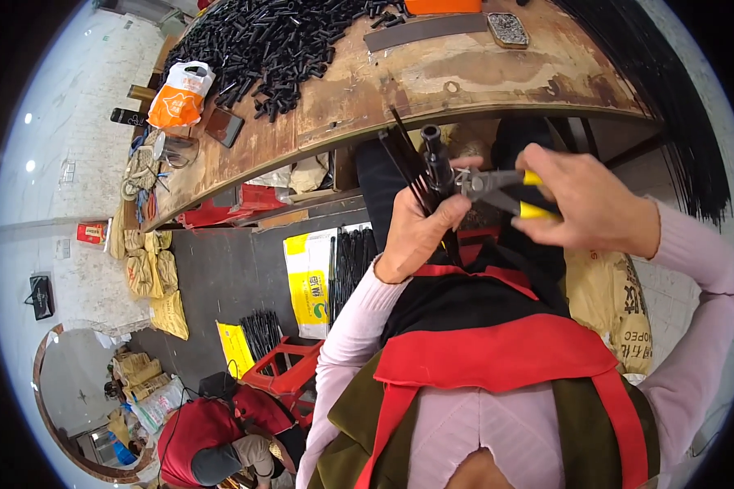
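My left hand (420,224) is closed around a black umbrella frame (437,167), a thick tube with thin ribs that stands up out of the fist. Beside it, my right hand (583,200) grips a pair of pliers (497,187) with yellow handles, spread a little apart. The jaws of the pliers meet the frame just above my left thumb, where a small pale metal bit shows. What exactly the jaws hold is too small to tell. The frame's lower end is hidden by my left hand and lap.
Ahead, a worn wooden table (400,77) carries a heap of black tubes (261,49), a plastic bag (183,94), a phone (223,126) and a small tin (508,30). Long black rods (677,106) lie at right. A co-worker in red (200,440) bends at lower left near a red crate (289,367).
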`<act>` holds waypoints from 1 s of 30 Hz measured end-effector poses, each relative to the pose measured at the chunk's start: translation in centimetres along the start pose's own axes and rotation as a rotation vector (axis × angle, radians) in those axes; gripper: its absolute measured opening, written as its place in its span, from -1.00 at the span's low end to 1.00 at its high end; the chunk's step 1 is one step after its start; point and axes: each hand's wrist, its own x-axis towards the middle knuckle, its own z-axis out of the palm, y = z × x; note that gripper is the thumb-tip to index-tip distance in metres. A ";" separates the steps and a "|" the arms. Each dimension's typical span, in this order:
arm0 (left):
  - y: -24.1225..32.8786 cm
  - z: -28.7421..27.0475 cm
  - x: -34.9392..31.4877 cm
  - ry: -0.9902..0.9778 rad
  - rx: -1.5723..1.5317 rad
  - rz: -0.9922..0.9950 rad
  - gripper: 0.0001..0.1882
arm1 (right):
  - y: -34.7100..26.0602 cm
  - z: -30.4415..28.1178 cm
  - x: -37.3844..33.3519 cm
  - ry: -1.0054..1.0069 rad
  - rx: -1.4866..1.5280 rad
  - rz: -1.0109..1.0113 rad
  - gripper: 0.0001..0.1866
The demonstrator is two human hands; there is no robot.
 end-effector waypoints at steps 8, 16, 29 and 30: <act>-0.4 -1.2 0.2 -0.008 -0.006 0.067 -0.51 | -0.9 -1.6 1.2 -0.490 0.633 0.390 -0.59; -0.5 -0.7 0.6 0.110 -0.005 0.089 -0.54 | 0.2 -0.6 0.6 0.008 -0.377 -0.131 -0.57; -0.5 -1.3 1.1 0.067 -0.037 0.083 -0.48 | -0.7 -1.7 1.6 0.146 -0.423 -0.198 -0.71; -0.7 -1.5 0.9 0.037 -0.059 0.072 -0.47 | -1.9 -2.9 2.1 -0.182 0.108 0.172 -0.70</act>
